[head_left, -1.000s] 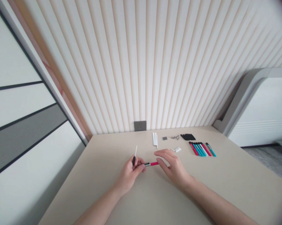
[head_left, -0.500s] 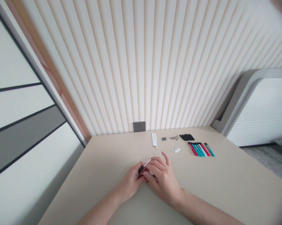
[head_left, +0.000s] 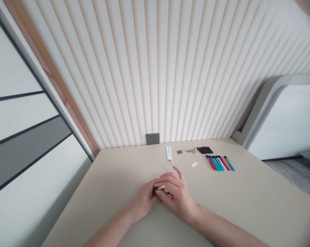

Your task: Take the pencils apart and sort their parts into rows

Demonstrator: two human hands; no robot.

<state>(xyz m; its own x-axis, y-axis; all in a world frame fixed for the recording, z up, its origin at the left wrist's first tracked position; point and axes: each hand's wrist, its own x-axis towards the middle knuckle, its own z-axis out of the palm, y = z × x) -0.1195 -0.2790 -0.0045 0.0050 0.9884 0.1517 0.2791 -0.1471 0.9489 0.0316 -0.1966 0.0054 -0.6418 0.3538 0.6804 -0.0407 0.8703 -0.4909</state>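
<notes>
Toward the front edge of the surface [head_left: 93, 199], your left hand [head_left: 143, 200] pinches the black end of a white refill [head_left: 160, 187], which points right, its long axis nearly level. Your right hand [head_left: 177, 196] closes over a red pen barrel [head_left: 168, 194], just touching your left hand.

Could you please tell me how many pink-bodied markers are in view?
3. A pink-bodied marker lies at the left end of the row on the beige table, a second further right in it, and a third, mostly hidden, between the left hand and right hand.
</notes>
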